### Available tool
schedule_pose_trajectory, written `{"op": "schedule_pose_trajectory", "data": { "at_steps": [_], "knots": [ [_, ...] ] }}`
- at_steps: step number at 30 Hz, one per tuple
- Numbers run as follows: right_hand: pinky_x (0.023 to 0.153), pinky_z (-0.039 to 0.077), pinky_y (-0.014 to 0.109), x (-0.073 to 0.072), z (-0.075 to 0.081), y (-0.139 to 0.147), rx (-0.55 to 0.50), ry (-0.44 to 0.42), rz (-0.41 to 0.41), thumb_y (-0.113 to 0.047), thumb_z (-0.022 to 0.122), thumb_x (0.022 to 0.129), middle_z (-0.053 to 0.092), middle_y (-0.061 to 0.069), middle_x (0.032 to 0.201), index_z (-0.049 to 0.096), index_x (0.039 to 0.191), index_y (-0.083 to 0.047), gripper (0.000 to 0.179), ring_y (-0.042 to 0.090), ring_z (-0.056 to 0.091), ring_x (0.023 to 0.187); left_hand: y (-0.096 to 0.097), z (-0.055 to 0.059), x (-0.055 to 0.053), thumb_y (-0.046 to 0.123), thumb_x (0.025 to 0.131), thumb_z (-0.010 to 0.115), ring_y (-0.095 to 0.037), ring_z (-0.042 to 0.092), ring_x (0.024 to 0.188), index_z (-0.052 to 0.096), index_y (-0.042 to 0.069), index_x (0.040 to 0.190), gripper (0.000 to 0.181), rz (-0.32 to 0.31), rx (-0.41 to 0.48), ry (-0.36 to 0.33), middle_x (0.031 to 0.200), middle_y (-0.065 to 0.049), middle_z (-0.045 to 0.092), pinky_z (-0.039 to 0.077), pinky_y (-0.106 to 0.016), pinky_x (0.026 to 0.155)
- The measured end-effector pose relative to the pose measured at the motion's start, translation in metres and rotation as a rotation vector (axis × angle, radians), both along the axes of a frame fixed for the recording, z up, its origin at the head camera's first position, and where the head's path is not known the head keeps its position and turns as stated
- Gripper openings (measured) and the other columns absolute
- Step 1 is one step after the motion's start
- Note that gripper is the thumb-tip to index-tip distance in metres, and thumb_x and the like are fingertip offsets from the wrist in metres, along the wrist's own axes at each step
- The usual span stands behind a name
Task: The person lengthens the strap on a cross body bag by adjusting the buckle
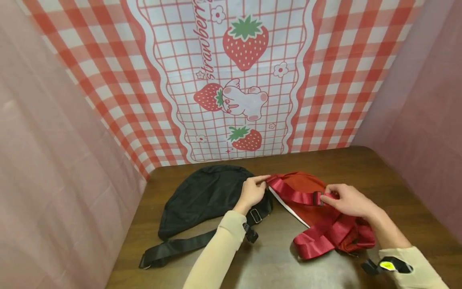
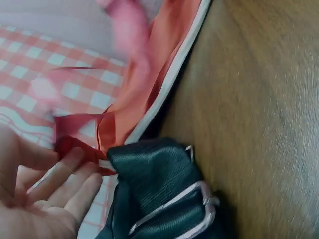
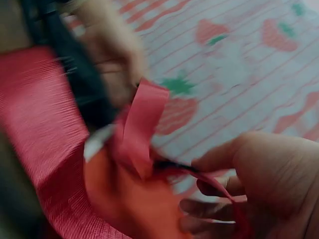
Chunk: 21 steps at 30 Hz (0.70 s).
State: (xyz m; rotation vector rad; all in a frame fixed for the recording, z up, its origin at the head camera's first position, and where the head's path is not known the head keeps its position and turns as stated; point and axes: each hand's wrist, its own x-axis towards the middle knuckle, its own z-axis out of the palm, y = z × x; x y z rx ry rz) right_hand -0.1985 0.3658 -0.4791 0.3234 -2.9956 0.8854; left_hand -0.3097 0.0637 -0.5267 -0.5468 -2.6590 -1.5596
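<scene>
An orange-red bag [image 1: 304,182] with a white edge lies on the right of the table, a crimson webbing strap [image 1: 290,193] running across its top. My left hand [image 1: 252,192] pinches the strap's end at the bag's left corner, between thumb and fingers. Farther right, my right hand [image 1: 348,199] holds the same strap beside its dark slider buckle [image 1: 317,198]. In the right wrist view the strap [image 3: 144,117] loops up, blurred, near the right fingers. More strap [image 1: 314,243] lies folded in front of the bag. Under the left wrist is a black half-moon bag [image 1: 205,196].
The black bag's strap [image 1: 191,243] trails toward the table's front left, and its metal buckle [image 1: 256,216] sits by the left wrist. A strawberry-print checked cloth [image 1: 245,80] hangs behind the brown table [image 1: 368,172]. Pink curtains [image 1: 54,160] flank both sides.
</scene>
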Motion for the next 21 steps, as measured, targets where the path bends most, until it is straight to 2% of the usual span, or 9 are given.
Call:
{"op": "schedule_pose_trajectory", "data": {
  "at_steps": [3, 6, 9, 12, 17, 21],
  "knots": [
    [0.062, 0.036, 0.022, -0.003, -0.028, -0.01, 0.039, 0.005, 0.043, -0.023, 0.071, 0.101, 0.046, -0.009, 0.071, 0.058, 0.083, -0.018, 0.024, 0.002, 0.041, 0.064, -0.002, -0.002, 0.003, 0.007, 0.102, 0.061, -0.005, 0.067, 0.074, 0.07, 0.014, 0.143, 0.042, -0.077, -0.067, -0.036, 0.116, -0.009, 0.081, 0.047, -0.017, 0.061],
    [0.064, 0.035, 0.023, -0.005, -0.042, -0.015, 0.074, 0.03, 0.041, -0.019, 0.073, 0.1, 0.045, -0.008, 0.071, 0.056, 0.081, -0.017, 0.024, 0.003, 0.04, 0.065, -0.005, -0.002, 0.003, 0.007, 0.1, 0.064, -0.011, 0.076, 0.09, 0.064, 0.011, 0.149, 0.049, -0.074, -0.109, 0.016, 0.111, -0.01, 0.081, 0.056, -0.017, 0.072],
    [0.064, 0.034, 0.026, -0.006, -0.045, -0.011, 0.108, 0.07, -0.007, -0.016, 0.074, 0.097, 0.044, -0.006, 0.07, 0.055, 0.079, -0.015, 0.026, 0.007, 0.04, 0.066, -0.011, 0.004, 0.005, 0.004, 0.095, 0.064, -0.019, 0.077, 0.088, 0.06, 0.007, 0.152, 0.057, -0.032, -0.113, 0.086, 0.106, -0.012, 0.079, 0.06, -0.022, 0.076],
    [0.064, 0.034, 0.028, -0.008, -0.045, -0.001, 0.143, 0.073, -0.069, -0.016, 0.075, 0.096, 0.045, -0.004, 0.069, 0.057, 0.078, -0.013, 0.025, 0.012, 0.041, 0.066, -0.02, 0.01, 0.006, 0.003, 0.094, 0.065, -0.021, 0.076, 0.091, 0.061, 0.004, 0.149, 0.056, -0.021, -0.111, 0.131, 0.108, -0.013, 0.078, 0.062, -0.024, 0.082],
    [0.06, 0.038, 0.031, -0.015, -0.049, 0.019, 0.16, 0.078, -0.159, -0.018, 0.077, 0.092, 0.055, 0.0, 0.067, 0.063, 0.081, -0.008, 0.02, 0.016, 0.048, 0.063, -0.04, 0.017, 0.011, 0.008, 0.099, 0.069, -0.027, 0.075, 0.103, 0.068, 0.004, 0.141, 0.042, -0.042, -0.12, 0.152, 0.115, -0.015, 0.077, 0.064, -0.03, 0.09],
    [0.058, 0.044, 0.035, -0.021, -0.051, 0.027, 0.168, 0.119, -0.19, -0.017, 0.079, 0.087, 0.061, 0.005, 0.069, 0.065, 0.085, 0.001, 0.023, 0.02, 0.053, 0.063, -0.062, 0.022, 0.014, 0.009, 0.1, 0.07, -0.029, 0.074, 0.108, 0.07, 0.004, 0.138, 0.039, -0.028, -0.145, 0.182, 0.118, -0.016, 0.077, 0.064, -0.037, 0.093]
  ]
}}
